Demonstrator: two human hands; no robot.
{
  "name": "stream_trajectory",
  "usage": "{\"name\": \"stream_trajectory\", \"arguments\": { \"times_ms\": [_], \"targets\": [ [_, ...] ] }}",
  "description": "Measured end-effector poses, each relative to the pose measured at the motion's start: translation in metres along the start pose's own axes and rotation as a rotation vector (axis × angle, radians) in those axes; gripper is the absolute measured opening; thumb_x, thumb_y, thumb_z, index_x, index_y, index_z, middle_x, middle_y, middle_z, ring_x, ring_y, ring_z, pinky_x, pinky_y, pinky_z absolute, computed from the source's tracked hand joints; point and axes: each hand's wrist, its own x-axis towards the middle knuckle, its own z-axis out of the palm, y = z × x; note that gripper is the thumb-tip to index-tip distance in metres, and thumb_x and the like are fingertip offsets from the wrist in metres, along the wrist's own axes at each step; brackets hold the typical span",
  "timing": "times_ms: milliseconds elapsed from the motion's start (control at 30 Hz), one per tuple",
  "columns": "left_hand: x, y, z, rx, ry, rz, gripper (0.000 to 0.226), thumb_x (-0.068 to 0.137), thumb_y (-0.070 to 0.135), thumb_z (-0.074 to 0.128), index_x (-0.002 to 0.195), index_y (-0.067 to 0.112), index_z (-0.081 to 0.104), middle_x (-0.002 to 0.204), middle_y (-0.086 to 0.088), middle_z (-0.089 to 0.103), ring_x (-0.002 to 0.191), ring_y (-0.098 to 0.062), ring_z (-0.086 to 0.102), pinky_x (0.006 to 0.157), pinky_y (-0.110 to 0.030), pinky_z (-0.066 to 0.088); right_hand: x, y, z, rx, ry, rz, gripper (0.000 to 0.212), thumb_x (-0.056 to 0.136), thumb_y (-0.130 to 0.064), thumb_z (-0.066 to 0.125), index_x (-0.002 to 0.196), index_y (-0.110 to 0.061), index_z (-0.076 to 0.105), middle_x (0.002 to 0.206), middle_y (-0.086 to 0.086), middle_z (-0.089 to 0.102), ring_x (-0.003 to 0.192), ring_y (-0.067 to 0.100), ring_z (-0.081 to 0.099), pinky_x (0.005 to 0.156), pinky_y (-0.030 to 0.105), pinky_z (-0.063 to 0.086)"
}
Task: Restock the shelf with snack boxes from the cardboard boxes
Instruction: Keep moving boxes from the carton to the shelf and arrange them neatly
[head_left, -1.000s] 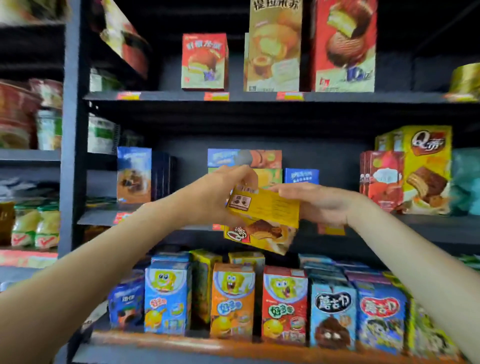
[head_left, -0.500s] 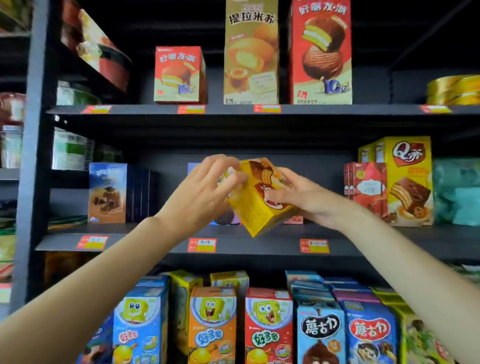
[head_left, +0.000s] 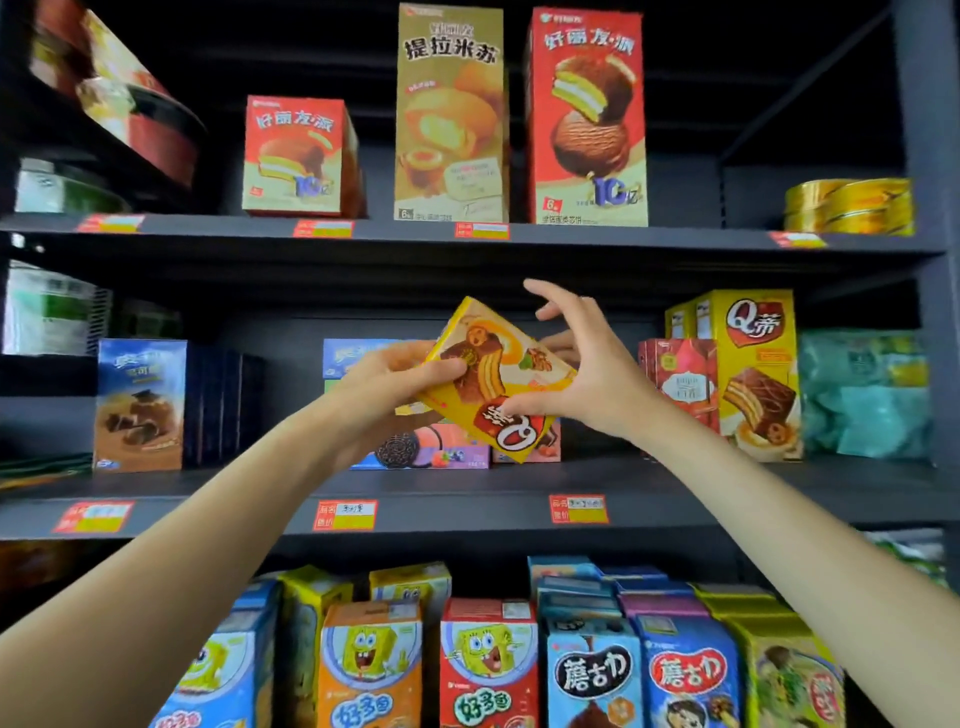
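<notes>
A yellow Q-brand snack box (head_left: 493, 379) hangs tilted and upside down in front of the middle shelf (head_left: 467, 491). My left hand (head_left: 384, 387) grips its left edge, thumb across the printed front. My right hand (head_left: 582, 374) holds its right side with thumb and lower fingers, the upper fingers spread. A matching yellow Q box (head_left: 753, 364) stands upright at the right of the same shelf. No cardboard box is in view.
Behind the held box lie flat Oreo-type packs (head_left: 415, 447). A red box (head_left: 680, 384) stands left of the upright Q box. Tall pie boxes (head_left: 587, 119) fill the top shelf. SpongeBob cartons (head_left: 488, 665) crowd the bottom shelf. A blue box (head_left: 137, 405) stands at middle left.
The yellow box has risen and turned so its printed front faces me, upside down. Both hands went up with it, and the view has tilted up toward the upper shelves.
</notes>
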Motion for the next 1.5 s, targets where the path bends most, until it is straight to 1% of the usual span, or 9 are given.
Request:
{"name": "stream_trajectory", "arguments": {
  "times_ms": [200,300,533,733,1000,1100,1200,1333,1500],
  "targets": [
    [0.011,0.008,0.021,-0.129,-0.024,0.025,0.013,0.086,0.019,0.059,0.094,0.009,0.062,0.082,-0.004,0.073,0.078,-0.014,0.069,0.077,-0.026,0.058,0.008,-0.004,-0.027,0.409,0.232,0.163,0.065,0.074,-0.024,0.076,0.128,-0.035,0.040,0.120,-0.005,0.050,0.097,0.005,0.061,0.076,0.018,0.053],
    [0.014,0.000,0.033,-0.283,-0.010,0.012,0.011,0.087,0.016,0.059,0.092,0.006,0.059,0.080,-0.007,0.073,0.077,-0.015,0.069,0.074,-0.025,0.058,0.009,0.002,-0.038,0.779,0.143,0.361,0.037,0.088,-0.033,0.059,0.121,-0.024,0.048,0.106,0.002,0.062,0.087,0.012,0.064,0.078,0.028,0.050],
    [0.020,-0.022,0.042,-0.430,0.003,-0.057,0.042,0.069,0.021,0.067,0.108,0.006,0.058,0.087,-0.006,0.073,0.080,-0.016,0.070,0.069,-0.027,0.059,-0.011,0.036,-0.043,0.677,-0.218,0.493,0.071,0.067,-0.013,0.073,0.130,-0.028,0.043,0.110,0.008,0.069,0.100,0.021,0.068,0.082,0.035,0.055],
    [0.024,-0.020,0.037,-0.037,-0.030,-0.073,0.069,0.063,0.033,0.082,0.122,0.022,0.050,0.115,0.006,0.062,0.107,-0.009,0.058,0.093,-0.036,0.048,0.002,0.037,-0.055,0.783,0.110,0.467,0.071,0.069,-0.013,0.072,0.134,-0.024,0.046,0.110,0.012,0.063,0.092,0.019,0.064,0.074,0.029,0.051],
    [0.025,-0.002,0.052,0.185,-0.164,0.109,0.060,0.068,0.028,0.078,0.120,0.022,0.048,0.112,0.003,0.065,0.101,-0.010,0.063,0.087,-0.030,0.053,0.006,0.013,-0.052,0.492,-0.143,0.292,0.067,0.076,-0.015,0.071,0.133,-0.031,0.041,0.106,0.004,0.065,0.091,0.011,0.068,0.076,0.024,0.055],
    [0.021,-0.004,0.054,0.543,0.052,0.403,0.060,0.070,0.023,0.079,0.118,0.023,0.041,0.106,0.015,0.055,0.092,0.000,0.057,0.071,-0.016,0.054,0.006,0.019,-0.054,0.605,-0.109,0.362,0.064,0.073,-0.041,0.062,0.133,-0.033,0.041,0.122,0.001,0.059,0.108,0.016,0.060,0.099,0.036,0.046],
    [0.020,-0.017,0.050,1.013,0.215,0.935,0.068,0.069,0.022,0.080,0.123,0.017,0.039,0.119,0.002,0.051,0.110,-0.012,0.041,0.086,-0.033,0.049,-0.002,0.031,-0.058,0.758,-0.215,0.565,0.061,0.076,-0.062,0.050,0.128,-0.030,0.047,0.111,0.005,0.067,0.102,0.024,0.063,0.101,0.050,0.043],
    [0.027,-0.033,0.051,1.384,0.244,1.297,0.062,0.074,0.021,0.078,0.122,0.014,0.039,0.127,-0.001,0.042,0.117,-0.027,0.041,0.088,-0.041,0.051,-0.011,0.038,-0.043,0.864,-0.291,0.573,0.049,0.077,-0.034,0.063,0.124,-0.023,0.053,0.110,0.007,0.069,0.099,0.022,0.067,0.087,0.041,0.054],
    [0.026,-0.041,0.047,1.293,0.135,1.083,0.063,0.072,0.039,0.069,0.123,0.019,0.038,0.136,-0.002,0.034,0.127,-0.023,0.034,0.104,-0.033,0.036,-0.008,0.050,-0.047,0.801,-0.068,0.452,0.068,0.074,-0.005,0.070,0.128,-0.039,0.045,0.111,-0.001,0.067,0.094,0.015,0.068,0.072,0.027,0.056]
  ]
}}
